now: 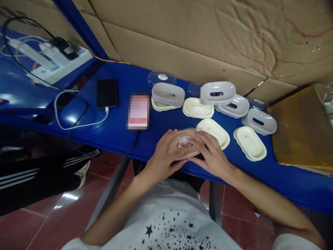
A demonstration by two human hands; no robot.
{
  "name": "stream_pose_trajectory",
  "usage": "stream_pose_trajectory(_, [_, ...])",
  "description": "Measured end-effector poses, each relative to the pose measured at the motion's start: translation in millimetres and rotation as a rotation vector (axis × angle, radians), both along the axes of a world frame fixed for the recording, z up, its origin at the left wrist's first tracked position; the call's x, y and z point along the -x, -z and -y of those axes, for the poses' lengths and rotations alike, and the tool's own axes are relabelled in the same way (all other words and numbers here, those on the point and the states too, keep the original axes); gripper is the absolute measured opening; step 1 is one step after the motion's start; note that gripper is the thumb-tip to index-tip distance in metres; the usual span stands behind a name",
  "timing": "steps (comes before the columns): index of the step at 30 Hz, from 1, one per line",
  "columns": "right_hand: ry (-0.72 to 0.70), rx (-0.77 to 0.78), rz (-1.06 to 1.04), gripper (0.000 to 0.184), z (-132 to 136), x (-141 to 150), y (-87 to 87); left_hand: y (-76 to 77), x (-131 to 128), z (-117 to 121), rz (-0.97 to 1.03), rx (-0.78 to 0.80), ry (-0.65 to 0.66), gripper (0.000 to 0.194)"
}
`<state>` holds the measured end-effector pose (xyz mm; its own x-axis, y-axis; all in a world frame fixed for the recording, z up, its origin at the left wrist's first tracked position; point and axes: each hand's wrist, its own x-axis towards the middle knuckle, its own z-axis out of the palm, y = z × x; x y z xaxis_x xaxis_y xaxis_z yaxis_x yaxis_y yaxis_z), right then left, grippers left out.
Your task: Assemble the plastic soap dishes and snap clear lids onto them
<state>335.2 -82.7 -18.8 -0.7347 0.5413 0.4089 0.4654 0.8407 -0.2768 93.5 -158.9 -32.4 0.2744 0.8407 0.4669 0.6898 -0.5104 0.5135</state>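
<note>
Clear oval plastic lid (185, 144) held near the front edge of the blue table (247, 172), between the left hand (163, 155) and the right hand (212, 152), both curled and gripping it from opposite ends, fingers spread across its top. Long axis lying nearly crosswise to the person, right end angled slightly toward 2 o'clock; small round printed label (184, 140) near its middle. Contact between lid and table impossible to tell. From the lid, at 1 o'clock and just beside the right hand, a cream soap dish base (214, 133); farther off at 3 o'clock, a second cream soap dish base (249, 143). Grey soap dish covers (217, 93) in a loose row from 12 to 2 o'clock, with clear lids (161, 78) behind them. Around 10 o'clock, a black smartphone (106, 93) on a white charging cable (80, 119), beside a pixelated pink object (137, 111).
</note>
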Motion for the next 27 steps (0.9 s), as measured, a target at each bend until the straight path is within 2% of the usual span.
stream_pose_trajectory(7, [-0.122, -0.044, 0.038, 0.080, -14, -9, -14.0, -7.1, 24, -10, -0.025, 0.153, 0.061, 0.083])
stream_pose_trajectory(10, [-0.172, -0.067, 0.048, 0.081, -23, -15, -16.8, -8.4, 29, -16, -0.051, 0.145, 0.069, 0.083])
stream_pose_trajectory(13, [-0.156, -0.044, 0.046, 0.079, -28, -18, -14.9, -6.1, 28, -19, -0.073, 0.103, 0.071, 0.086])
stream_pose_trajectory(18, [-0.148, -0.029, 0.042, 0.079, -28, -17, -13.9, -4.6, 25, -18, -0.060, 0.088, 0.032, 0.073])
stream_pose_trajectory(27, [-0.115, -0.138, 0.102, 0.099, -23, -13, -14.0, -9.0, 21, -25, -0.067, 0.100, 0.006, 0.064])
